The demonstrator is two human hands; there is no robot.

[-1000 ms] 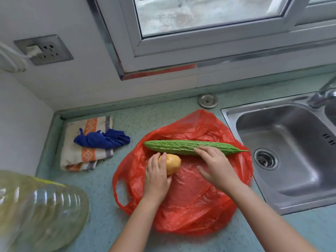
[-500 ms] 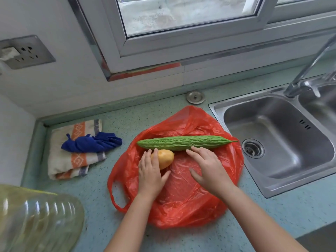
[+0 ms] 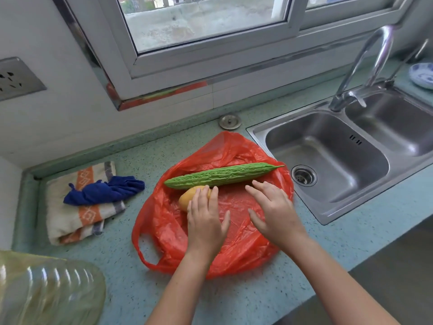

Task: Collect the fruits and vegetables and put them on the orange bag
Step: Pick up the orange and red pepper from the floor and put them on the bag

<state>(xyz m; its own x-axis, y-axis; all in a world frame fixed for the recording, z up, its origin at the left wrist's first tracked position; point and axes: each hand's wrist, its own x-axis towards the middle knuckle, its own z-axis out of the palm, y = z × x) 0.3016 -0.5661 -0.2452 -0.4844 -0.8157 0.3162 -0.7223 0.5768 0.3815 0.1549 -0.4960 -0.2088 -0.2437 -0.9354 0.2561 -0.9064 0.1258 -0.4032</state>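
Note:
The orange plastic bag [image 3: 236, 252] lies flat on the counter in the middle. A long green bitter gourd [image 3: 222, 175] lies across its far part. Just in front of the gourd's left end sits a yellow potato [image 3: 187, 199]. My left hand [image 3: 206, 221] rests on the potato's right side with fingers spread, covering part of it. My right hand [image 3: 274, 212] hovers flat over the bag just in front of the gourd, fingers apart, holding nothing.
A steel double sink [image 3: 332, 158] with a tall tap [image 3: 365, 66] lies to the right. A folded striped towel [image 3: 77, 214] with a blue cloth [image 3: 105, 191] on it lies left. A large clear oil bottle [image 3: 44, 292] fills the near left corner. A round metal cap [image 3: 230, 121] sits behind the bag.
My right hand has come off the gourd and drawn back toward me. My left hand has slid to the potato's right side. The view has shifted right.

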